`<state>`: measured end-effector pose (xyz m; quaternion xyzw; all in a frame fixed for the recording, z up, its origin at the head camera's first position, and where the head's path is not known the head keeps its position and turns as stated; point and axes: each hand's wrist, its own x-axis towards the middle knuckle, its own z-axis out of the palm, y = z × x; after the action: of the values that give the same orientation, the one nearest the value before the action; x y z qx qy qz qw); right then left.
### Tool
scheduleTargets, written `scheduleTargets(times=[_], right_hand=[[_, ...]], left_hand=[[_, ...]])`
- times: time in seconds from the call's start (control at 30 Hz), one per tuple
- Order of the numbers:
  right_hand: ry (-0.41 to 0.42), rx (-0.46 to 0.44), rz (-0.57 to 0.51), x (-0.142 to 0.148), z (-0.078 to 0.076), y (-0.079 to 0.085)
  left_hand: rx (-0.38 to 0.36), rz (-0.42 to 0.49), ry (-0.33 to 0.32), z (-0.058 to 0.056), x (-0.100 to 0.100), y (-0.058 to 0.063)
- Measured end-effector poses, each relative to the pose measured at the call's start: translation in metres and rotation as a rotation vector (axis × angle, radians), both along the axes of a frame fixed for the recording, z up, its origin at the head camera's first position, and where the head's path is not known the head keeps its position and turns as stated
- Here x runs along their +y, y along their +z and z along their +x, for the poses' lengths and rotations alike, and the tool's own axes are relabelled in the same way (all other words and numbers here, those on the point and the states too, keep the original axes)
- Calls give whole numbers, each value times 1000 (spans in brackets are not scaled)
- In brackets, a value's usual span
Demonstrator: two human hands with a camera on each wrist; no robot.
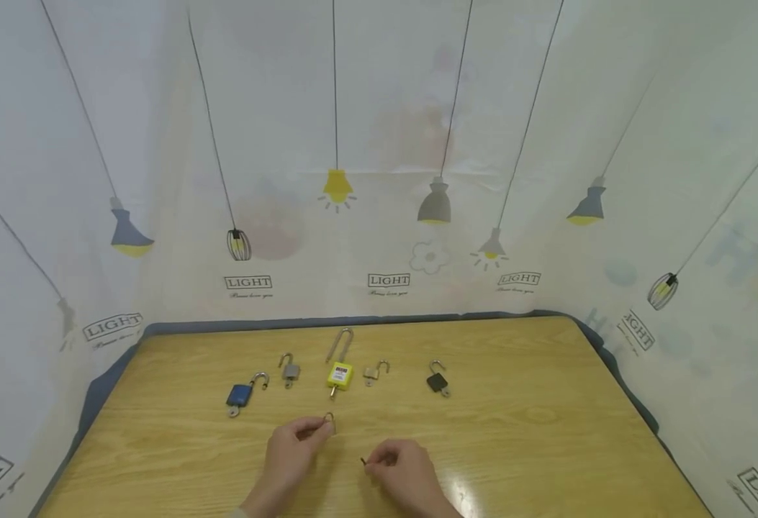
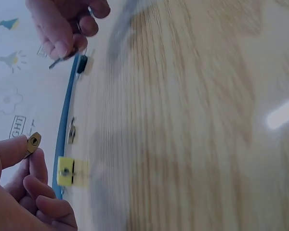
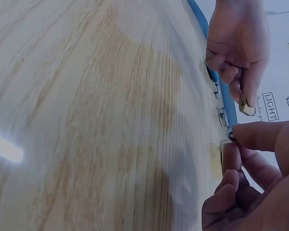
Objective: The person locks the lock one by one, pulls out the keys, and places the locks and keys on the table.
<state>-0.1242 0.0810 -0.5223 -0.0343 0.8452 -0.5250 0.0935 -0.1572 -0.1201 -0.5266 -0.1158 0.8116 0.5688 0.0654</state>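
My left hand pinches a small brass padlock between thumb and fingers. The padlock's keyhole faces the left wrist camera, and its thin shackle rises above the fingertips in the head view. To the right and slightly nearer, my right hand pinches a small key whose dark, thin blade points toward the left hand; its head is hidden by the fingers. Padlock and key are apart. Beyond the hands lies a yellow padlock with a long raised shackle and a key in its bottom.
On the wooden table more padlocks lie in a row with shackles open and keys inserted: blue, grey, small brass and black. A white printed curtain surrounds the table's far and side edges.
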Motion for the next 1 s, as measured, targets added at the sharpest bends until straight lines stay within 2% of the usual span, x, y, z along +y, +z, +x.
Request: scheduleTargets(times=[0.27,0.57,0.73,1.0], right_hand=[[28,-26,-9,-8,-3,-9],[34,-22,8,-15,1,-7],[47,-20,45,-19,3,-5],[88,-53,48,-33,1,-9]], left_hand=[[21,-195,44,3,-42,0],[-51,-362,58,7,-88,-5],[-115,-440,67,9,-104,-5],[-149,-508,48,10,-118,-5]])
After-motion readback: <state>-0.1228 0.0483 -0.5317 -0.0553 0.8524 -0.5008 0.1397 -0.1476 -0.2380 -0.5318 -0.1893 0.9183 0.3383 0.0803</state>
